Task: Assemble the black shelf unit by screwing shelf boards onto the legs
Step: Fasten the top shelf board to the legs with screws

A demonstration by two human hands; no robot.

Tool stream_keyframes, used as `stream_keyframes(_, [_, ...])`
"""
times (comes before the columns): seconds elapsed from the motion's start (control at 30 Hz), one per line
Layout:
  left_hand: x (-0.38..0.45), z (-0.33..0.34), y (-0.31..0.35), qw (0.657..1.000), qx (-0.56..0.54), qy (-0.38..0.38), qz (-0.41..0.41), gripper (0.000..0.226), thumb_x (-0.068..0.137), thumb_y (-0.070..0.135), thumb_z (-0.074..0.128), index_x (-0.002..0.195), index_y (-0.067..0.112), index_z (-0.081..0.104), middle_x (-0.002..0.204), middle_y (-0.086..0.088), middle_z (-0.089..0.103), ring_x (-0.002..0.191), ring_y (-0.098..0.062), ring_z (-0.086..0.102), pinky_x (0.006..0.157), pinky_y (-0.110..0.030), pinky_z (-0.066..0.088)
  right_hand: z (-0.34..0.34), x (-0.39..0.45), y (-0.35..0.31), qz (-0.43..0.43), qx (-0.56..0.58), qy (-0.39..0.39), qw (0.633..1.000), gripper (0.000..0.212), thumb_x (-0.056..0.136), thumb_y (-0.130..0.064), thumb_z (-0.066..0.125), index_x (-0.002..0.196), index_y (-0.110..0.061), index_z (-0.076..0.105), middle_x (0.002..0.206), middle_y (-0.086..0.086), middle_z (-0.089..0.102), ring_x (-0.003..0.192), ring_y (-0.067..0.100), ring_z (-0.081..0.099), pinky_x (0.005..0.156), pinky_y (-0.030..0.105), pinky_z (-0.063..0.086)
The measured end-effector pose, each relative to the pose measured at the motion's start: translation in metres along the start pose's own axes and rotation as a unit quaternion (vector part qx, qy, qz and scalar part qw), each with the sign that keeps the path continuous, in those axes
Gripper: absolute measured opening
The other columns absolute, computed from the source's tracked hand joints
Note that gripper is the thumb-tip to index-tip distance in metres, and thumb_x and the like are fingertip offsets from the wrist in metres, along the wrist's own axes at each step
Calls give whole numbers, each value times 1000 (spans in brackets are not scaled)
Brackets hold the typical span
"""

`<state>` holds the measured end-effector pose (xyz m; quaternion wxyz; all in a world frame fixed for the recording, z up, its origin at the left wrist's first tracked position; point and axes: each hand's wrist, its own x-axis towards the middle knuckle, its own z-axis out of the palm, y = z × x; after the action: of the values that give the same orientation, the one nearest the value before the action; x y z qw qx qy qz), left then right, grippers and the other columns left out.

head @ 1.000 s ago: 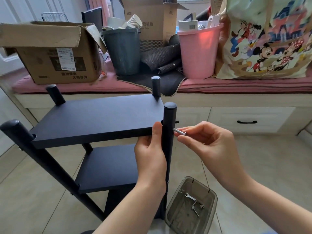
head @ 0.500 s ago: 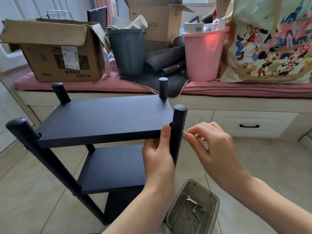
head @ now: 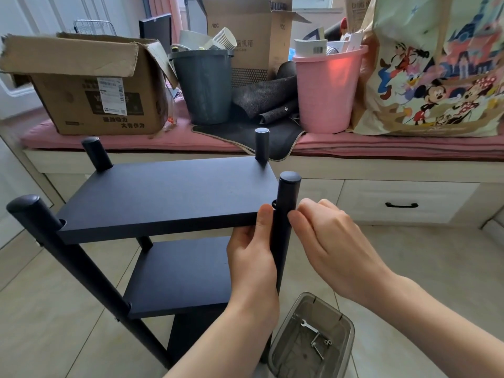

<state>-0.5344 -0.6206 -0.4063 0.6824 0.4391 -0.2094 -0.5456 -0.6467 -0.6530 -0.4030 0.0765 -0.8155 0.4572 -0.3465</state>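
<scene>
At the near right corner of the black four-legged shelf unit, our left hand (head: 252, 257) pinches the matte black top shelf board (head: 166, 192): thumb on the front edge, fingers tucked beneath, holding the board's corner against the round black capped leg (head: 285, 214). Just across that leg, our right hand (head: 331, 241) has its fingertips (head: 296, 215) bunched against the leg's outer side at board height. We judge a fastener is pinched there, but the fingers hide it and we cannot confirm it.

Position of work: top board sits between all four legs, level with our grip. The lower black shelf board (head: 180, 274) lies directly under the left hand. Below the right wrist, on the tile floor, stands a clear grey plastic tub (head: 289, 358) holding a small silver wrench (head: 308, 326), a hex key and loose bolts.

Step in hand (judgement): starting the screw through the near right leg into the top board's end. Lower board appears mounted already; the top board's other corners cannot be read from here.

Next move calls for: board hole kept in line with leg hole by the left hand, no sag; right fingers turning the fastener straight in until it bites. Then a tool from the tub to tighten. Risk: cross-threading if the board tilts under the pinch.
</scene>
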Motion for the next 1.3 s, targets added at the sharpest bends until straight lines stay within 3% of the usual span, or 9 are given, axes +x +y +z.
stream_keyframes(0.17, [1,1,-1,1000,-3,1,3,54,71,50,62,112,15,71,99,5,79,89,-5,74,66,-10,52,-2,-1,-2,9,7,-21,1000,33,101,-40,29,69,-32,29,62,-14,39,70,13,40,64,31,31])
stream_keyframes(0.33, [2,1,-1,1000,-9,0,8,51,71,48,63,108,14,72,97,3,79,85,-6,74,63,-10,53,-3,6,-5,92,309,-77,943,53,106,-25,36,55,-34,43,55,-14,36,53,6,29,54,17,30])
stream_keyframes(0.43, [3,2,0,1000,-12,-3,7,48,72,46,63,106,13,72,96,2,79,85,-7,74,63,-11,53,-1,9,-5,122,396,-79,906,50,103,-27,37,53,-28,37,58,-12,28,52,7,24,51,15,27])
stream_keyframes(0.63, [5,3,0,1000,-11,-4,7,48,72,48,62,107,17,72,99,3,79,87,-6,74,61,-9,52,-1,4,0,87,221,-16,971,45,99,-44,45,63,-17,43,55,-8,39,52,9,32,52,26,29])
stream_keyframes(0.8, [7,3,0,1000,-19,-2,11,52,71,47,63,109,14,72,100,1,79,87,-7,74,63,-11,54,-5,2,-4,55,168,30,984,21,97,-25,58,78,-15,55,62,-2,55,58,17,47,58,29,40])
stream_keyframes(1.0, [9,5,0,1000,-18,-3,15,50,72,47,63,107,13,72,100,-2,79,84,-8,74,65,-13,56,0,2,5,-11,48,59,997,9,97,-21,56,90,-15,54,73,-12,51,64,11,44,65,34,42])
stream_keyframes(1.13, [9,6,0,1000,-14,-7,21,51,73,47,62,108,12,71,100,-2,79,84,-8,74,64,-12,54,-1,3,5,-28,-48,72,996,17,98,-28,47,87,-18,56,72,-19,45,66,12,43,68,36,38])
stream_keyframes(1.2, [9,6,-2,1000,-11,-7,25,50,73,48,62,105,12,71,98,-1,79,85,-8,74,64,-11,54,0,4,4,-8,-34,52,998,32,102,-35,38,77,-19,51,66,-12,51,65,17,46,65,37,38])
stream_keyframes(1.3, [10,6,-5,999,2,-7,31,50,72,50,62,104,13,72,98,1,79,89,-8,74,65,-11,53,1,8,1,83,136,9,987,43,106,-36,34,66,-24,44,57,-9,48,55,14,42,56,36,37])
